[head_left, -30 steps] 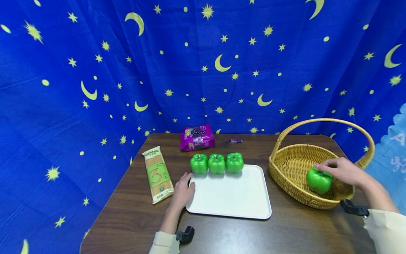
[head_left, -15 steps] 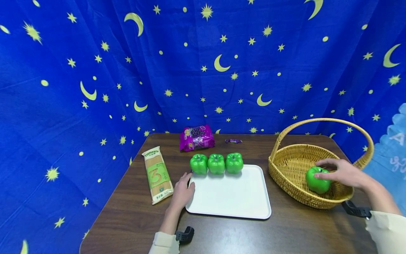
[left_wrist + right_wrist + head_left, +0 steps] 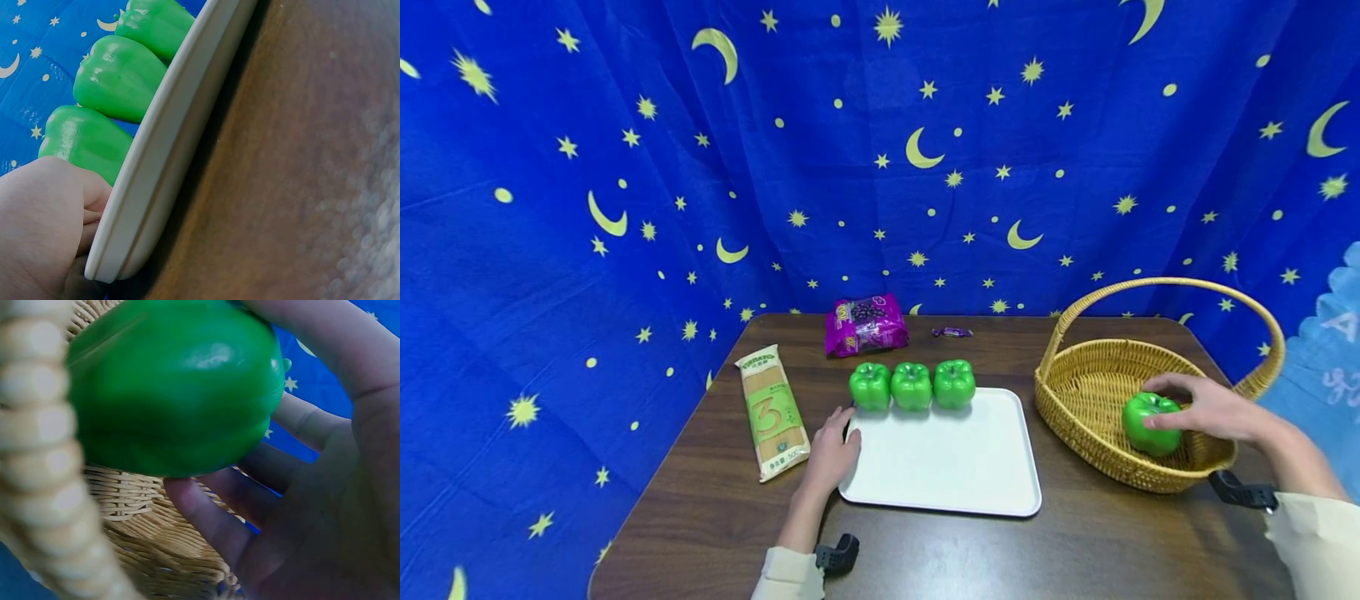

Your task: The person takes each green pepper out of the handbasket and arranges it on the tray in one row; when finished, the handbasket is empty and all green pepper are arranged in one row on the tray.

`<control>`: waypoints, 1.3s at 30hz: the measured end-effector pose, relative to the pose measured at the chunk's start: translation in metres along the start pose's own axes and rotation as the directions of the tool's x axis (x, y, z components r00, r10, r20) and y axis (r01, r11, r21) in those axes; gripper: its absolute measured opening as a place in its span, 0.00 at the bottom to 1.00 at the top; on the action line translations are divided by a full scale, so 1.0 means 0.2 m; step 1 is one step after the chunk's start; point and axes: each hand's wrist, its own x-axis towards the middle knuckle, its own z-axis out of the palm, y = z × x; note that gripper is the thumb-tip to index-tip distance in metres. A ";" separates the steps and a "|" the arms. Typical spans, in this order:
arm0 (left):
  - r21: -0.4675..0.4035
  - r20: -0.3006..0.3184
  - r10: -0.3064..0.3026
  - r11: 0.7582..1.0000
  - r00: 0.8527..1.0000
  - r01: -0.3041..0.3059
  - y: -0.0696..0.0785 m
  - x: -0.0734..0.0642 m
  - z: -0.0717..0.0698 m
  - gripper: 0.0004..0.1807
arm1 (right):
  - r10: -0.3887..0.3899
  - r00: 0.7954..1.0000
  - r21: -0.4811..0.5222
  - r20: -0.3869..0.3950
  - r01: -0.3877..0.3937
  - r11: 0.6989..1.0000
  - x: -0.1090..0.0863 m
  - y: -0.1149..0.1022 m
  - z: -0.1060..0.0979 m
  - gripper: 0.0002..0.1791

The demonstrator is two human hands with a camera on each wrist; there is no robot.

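Note:
My right hand holds a shiny green bell pepper inside the wicker basket on the right. In the right wrist view the thumb lies along one side of the pepper, and the fingers reach round the other. At the left rim of the white tray, my left hand grips the edge, thumb over it. Three more green bell peppers stand in a row along the tray's far left side: the left one, the middle one and the right one.
A noodle packet lies left of the tray. Behind the peppers sit a purple snack bag and a small purple wrapped candy. The basket's tall handle arches over it. A blue star-patterned curtain hangs behind the table.
My right hand has shifted its fingers from the pepper's top to round its sides, and the pepper has moved slightly left. The left hand and tray have stayed in place.

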 end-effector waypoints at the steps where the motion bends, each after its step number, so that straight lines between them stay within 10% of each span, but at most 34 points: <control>1: 0.000 -0.001 0.002 1.000 1.000 -0.002 0.00 0.00 0.00 0.23 | 0.001 1.000 0.006 0.008 -0.001 1.000 0.00 -0.01 0.00 0.28; 39: 0.008 0.001 0.011 1.000 1.000 -0.011 0.02 -0.01 -0.01 0.22 | -0.029 0.999 -0.005 -0.014 0.029 1.000 0.03 -0.07 -0.01 0.34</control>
